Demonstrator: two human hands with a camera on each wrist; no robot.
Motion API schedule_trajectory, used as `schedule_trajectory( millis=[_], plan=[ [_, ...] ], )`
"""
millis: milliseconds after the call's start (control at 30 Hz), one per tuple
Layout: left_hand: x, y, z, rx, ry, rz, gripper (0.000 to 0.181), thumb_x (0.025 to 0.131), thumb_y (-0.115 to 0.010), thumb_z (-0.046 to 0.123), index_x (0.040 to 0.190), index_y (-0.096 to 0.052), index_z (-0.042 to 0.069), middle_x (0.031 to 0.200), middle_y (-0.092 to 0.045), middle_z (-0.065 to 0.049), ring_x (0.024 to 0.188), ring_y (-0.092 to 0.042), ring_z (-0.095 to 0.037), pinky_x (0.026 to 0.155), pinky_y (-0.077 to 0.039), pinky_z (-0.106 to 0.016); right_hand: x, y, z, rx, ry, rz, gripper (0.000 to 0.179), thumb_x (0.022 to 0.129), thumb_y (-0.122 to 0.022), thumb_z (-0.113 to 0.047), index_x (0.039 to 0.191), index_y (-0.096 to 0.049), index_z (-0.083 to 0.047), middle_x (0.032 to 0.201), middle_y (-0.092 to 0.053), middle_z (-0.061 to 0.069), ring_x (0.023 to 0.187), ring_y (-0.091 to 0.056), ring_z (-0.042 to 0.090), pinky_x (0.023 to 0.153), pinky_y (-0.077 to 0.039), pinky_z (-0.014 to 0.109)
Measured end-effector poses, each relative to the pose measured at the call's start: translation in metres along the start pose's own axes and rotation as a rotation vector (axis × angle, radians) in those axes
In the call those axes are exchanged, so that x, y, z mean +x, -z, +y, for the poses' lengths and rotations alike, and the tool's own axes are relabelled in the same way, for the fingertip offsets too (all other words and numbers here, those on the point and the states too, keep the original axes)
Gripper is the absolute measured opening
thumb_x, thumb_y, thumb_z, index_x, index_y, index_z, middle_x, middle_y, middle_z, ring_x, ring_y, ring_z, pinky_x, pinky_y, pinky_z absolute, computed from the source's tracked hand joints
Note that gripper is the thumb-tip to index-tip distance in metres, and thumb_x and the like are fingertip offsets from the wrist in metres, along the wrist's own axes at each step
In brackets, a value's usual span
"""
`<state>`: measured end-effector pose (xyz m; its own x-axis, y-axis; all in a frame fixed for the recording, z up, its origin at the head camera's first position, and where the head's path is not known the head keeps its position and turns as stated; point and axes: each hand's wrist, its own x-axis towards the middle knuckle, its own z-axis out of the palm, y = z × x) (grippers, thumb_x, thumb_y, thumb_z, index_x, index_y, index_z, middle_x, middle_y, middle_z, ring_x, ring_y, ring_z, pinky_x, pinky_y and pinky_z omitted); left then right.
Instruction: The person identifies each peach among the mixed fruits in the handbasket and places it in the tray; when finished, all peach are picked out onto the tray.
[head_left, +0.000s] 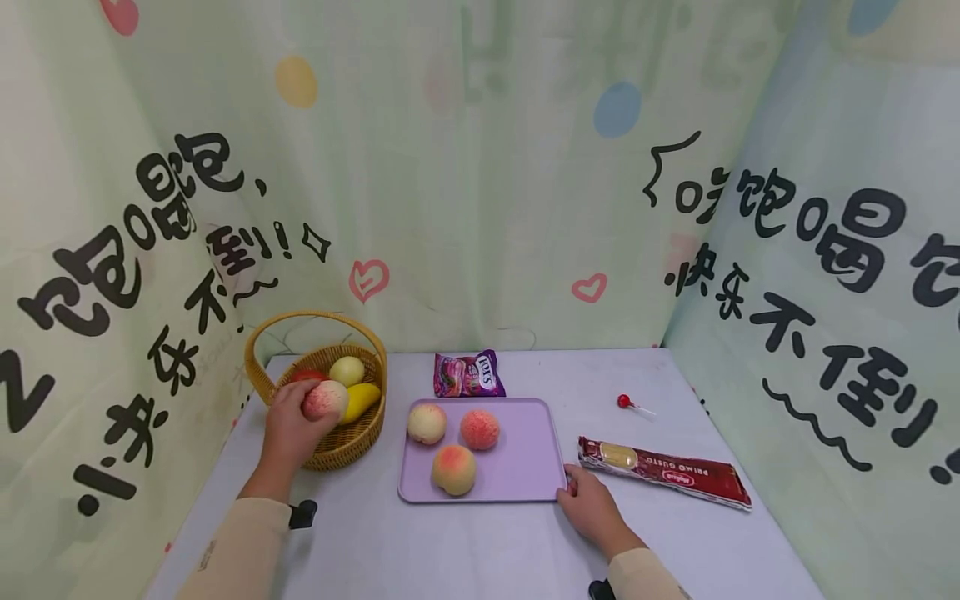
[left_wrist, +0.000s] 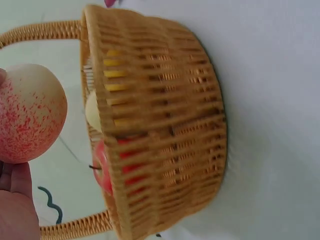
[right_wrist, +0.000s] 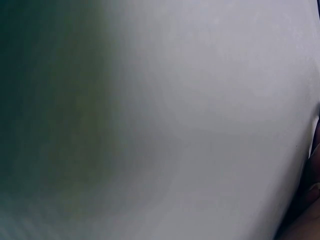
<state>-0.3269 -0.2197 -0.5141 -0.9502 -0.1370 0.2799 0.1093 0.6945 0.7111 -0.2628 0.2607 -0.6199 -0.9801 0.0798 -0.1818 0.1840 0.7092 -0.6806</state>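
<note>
In the head view my left hand (head_left: 288,437) grips a pale peach with pink speckles (head_left: 325,401) over the wicker basket (head_left: 347,454). The left wrist view shows this peach (left_wrist: 32,115) above the basket's rim, not touching the fruit inside. A red apple (left_wrist: 101,167), a pale round fruit (head_left: 347,370) and a yellow fruit (head_left: 362,402) lie in the basket. My right hand (head_left: 594,510) holds the purple tray (head_left: 521,471) at its near right corner. On the tray are a pale peach (head_left: 427,423), a pinkish-red peach (head_left: 480,429) and a yellow-orange peach (head_left: 453,470).
Behind the tray lies a purple snack packet (head_left: 468,374). A long red package (head_left: 663,472) lies to the tray's right, with a red lollipop (head_left: 625,402) farther back. The basket's tall handle (head_left: 318,314) arches over it. Printed curtains surround the white table (head_left: 420,550).
</note>
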Motion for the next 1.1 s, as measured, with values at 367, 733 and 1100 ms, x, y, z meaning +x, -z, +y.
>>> schedule_trajectory(
  millis=[367, 733, 1100],
  plan=[
    [-0.005, -0.012, 0.022, -0.013, -0.062, 0.026, 0.062, 0.083, -0.083, 0.022, 0.137, -0.059, 0.004, 0.141, -0.05, -0.02, 0.127, -0.051, -0.042, 0.105, -0.048, -0.062, 0.001, 0.0, -0.001, 0.006, -0.022, -0.002, 0.058, 0.095, -0.065, -0.017, 0.146, -0.05, 0.006, 0.082, -0.053, 0.004, 0.074, -0.048, 0.017, 0.063, -0.041, 0.031],
    [-0.012, -0.031, 0.05, -0.102, -0.113, -0.013, 0.061, 0.081, -0.087, 0.018, 0.134, -0.061, 0.008, 0.137, -0.053, -0.016, 0.122, -0.057, -0.036, 0.102, -0.054, -0.055, 0.0, 0.0, 0.001, 0.008, -0.001, 0.007, 0.058, 0.094, -0.065, -0.016, 0.145, -0.05, 0.008, 0.081, -0.052, 0.005, 0.073, -0.047, 0.018, 0.062, -0.04, 0.031],
    [-0.032, -0.062, 0.076, -0.157, -0.279, -0.056, 0.061, 0.077, -0.09, 0.012, 0.132, -0.064, 0.007, 0.134, -0.057, -0.013, 0.122, -0.059, -0.031, 0.1, -0.057, -0.048, 0.002, -0.001, 0.002, 0.005, -0.013, 0.009, 0.058, 0.095, -0.065, -0.016, 0.145, -0.05, 0.007, 0.082, -0.053, 0.004, 0.074, -0.048, 0.018, 0.063, -0.041, 0.031]
  ],
)
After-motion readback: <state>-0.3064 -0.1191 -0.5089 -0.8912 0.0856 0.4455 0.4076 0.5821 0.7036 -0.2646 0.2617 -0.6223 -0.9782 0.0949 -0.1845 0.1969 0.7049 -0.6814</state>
